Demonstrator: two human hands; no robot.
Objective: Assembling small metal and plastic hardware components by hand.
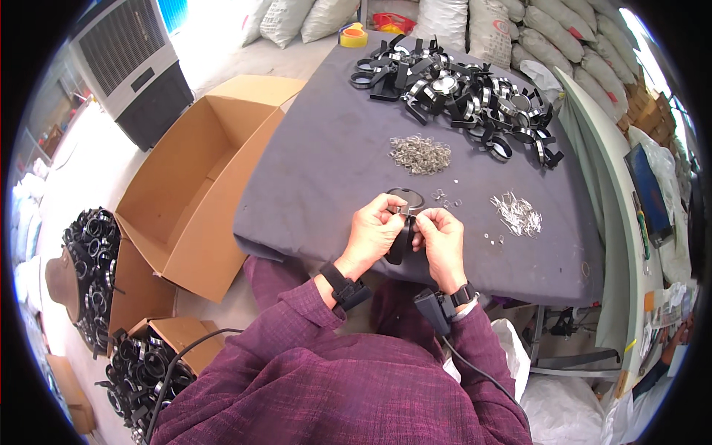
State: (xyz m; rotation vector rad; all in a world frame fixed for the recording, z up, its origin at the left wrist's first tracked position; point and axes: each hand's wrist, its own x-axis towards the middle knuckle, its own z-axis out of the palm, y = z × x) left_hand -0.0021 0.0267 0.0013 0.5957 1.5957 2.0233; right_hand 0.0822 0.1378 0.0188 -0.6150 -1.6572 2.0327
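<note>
Both hands work at the near edge of the grey-clothed table (319,170). Between them is a black part with a round ring-shaped head (409,197) and a flat black handle (399,243) pointing toward me. My left hand (377,228) pinches the part near the joint of head and handle, where a small bit of metal shows. Closed at the same joint from the other side is my right hand (443,236); whether its fingertips hold a pin or clip is too small to tell. Beyond lies a heap of small metal clips (420,155), and to the right a pile of thin metal pins (517,214).
Many black-and-silver ring parts (467,96) are heaped at the table's far side, near yellow tape (353,35). An open cardboard box (200,178) stands left of the table; more ring parts (141,371) fill boxes at lower left. A pale panel (604,163) borders the right.
</note>
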